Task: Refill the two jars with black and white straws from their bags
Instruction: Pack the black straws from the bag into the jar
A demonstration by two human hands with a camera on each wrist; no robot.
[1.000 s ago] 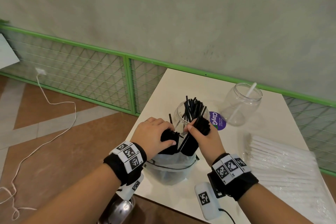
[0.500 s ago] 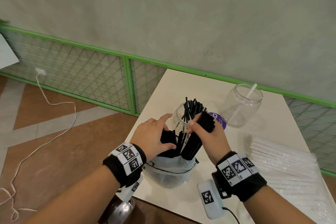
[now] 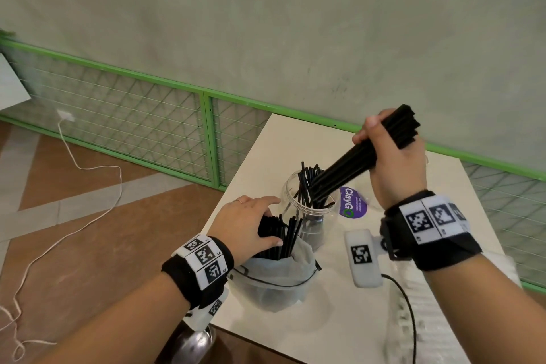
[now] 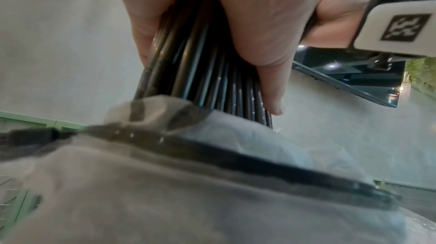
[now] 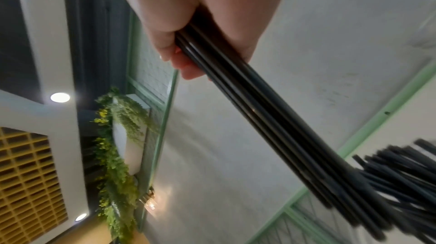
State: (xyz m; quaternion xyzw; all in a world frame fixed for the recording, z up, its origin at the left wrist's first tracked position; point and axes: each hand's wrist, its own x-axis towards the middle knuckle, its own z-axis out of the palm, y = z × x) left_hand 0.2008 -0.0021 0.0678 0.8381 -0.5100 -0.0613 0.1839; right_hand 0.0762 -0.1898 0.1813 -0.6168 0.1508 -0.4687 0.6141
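— Straws first: what are they like?

— Thin, stiff, glossy black tubes. The right hand (image 3: 393, 162) has its fingers wrapped tight round a thick bundle (image 3: 348, 165) of them, held slanting. The top ends stick out above the fist, the lower ends reach down into the mouth of the clear round jar (image 3: 307, 207) below and to the left of that hand, among the loose black straws (image 3: 307, 183) already standing in it.

— And the other hand?

— The left hand (image 3: 248, 224) is curled round the remaining black straws (image 3: 280, 236) where they stick up out of their bag (image 3: 274, 284). The left wrist view shows the thumb (image 4: 264, 42) and fingers closed on them just above the bag's rim. The bag is soft, cloudy plastic, crumpled, with a dark line across it, and it sits right under that hand, against the near side of the jar.

— Anything else near the hands?

— A round purple sticker (image 3: 353, 202) lies flat on the white table (image 3: 266, 156), between the jar and the right wrist. A pack of white straws (image 3: 413, 304) in clear wrap lies under the right forearm. The second jar is hidden behind the right hand.

— What changed from a moment ago?

— Half a second back the right hand was low, beside the left one, gripping the bundle while it was still in the bag. Now it has lifted up and away to the right, and the bundle is clear of the bag, tipped into the jar. The left hand has stayed on the bag.
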